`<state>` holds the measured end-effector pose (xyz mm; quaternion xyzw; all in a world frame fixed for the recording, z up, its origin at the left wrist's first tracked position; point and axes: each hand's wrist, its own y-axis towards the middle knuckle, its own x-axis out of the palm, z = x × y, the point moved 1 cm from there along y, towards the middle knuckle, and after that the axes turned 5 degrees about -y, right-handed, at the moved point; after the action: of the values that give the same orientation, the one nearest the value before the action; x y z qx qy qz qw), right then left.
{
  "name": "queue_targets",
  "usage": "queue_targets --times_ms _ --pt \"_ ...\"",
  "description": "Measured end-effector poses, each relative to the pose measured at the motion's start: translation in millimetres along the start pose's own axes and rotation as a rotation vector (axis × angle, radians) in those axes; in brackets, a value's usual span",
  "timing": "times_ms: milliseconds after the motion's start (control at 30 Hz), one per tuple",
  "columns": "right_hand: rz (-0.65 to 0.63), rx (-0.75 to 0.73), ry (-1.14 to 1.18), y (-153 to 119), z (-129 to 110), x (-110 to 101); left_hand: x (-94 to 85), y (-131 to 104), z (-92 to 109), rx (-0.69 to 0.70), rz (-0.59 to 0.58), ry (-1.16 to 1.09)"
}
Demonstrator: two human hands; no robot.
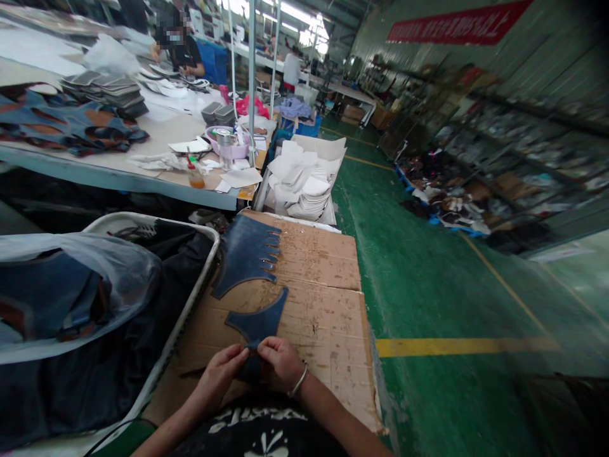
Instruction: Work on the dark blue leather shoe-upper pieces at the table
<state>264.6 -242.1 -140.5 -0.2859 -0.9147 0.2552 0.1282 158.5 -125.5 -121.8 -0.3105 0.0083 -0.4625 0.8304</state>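
A blue leather piece [259,324] with curved edges is pinched between both hands near the front of a cardboard-covered surface [323,317]. My left hand [223,371] grips its near part from the left, thumb and fingers pressed together. On the right, my right hand [280,358], with a bracelet at the wrist, pinches the same piece close to the left fingertips. Part of the leather below the hands is in shadow. Beyond it, a stack of blue leather pieces [245,251] with jagged right edges lies flat on the cardboard.
Left is a white-rimmed bin [214,244] with dark cloth and a plastic bag [128,260] of blue pieces. Ahead stand a cluttered worktable [166,181] and a box of white sheets [304,184]. A person [185,57] sits beyond the table. Green floor [428,298] lies right.
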Motion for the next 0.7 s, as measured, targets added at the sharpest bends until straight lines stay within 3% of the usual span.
queue_targets --times_ms 167,333,467,600,700 --pt "0.184 -0.256 -0.345 -10 -14 0 1.0 -3 7 0.015 -0.058 0.046" --pt "0.293 -0.461 -0.589 -18 -21 3 5.8 -6 15 0.039 -0.018 0.07" --pt "0.261 -0.374 -0.474 -16 -19 3 4.4 -5 12 0.031 -0.025 0.078" --pt "0.074 -0.153 -0.182 -12 -12 4 -4.0 -4 5 -0.031 -0.097 -0.003" --pt "0.027 -0.12 -0.186 -12 -14 6 -10.4 -2 2 0.017 -0.073 0.03"
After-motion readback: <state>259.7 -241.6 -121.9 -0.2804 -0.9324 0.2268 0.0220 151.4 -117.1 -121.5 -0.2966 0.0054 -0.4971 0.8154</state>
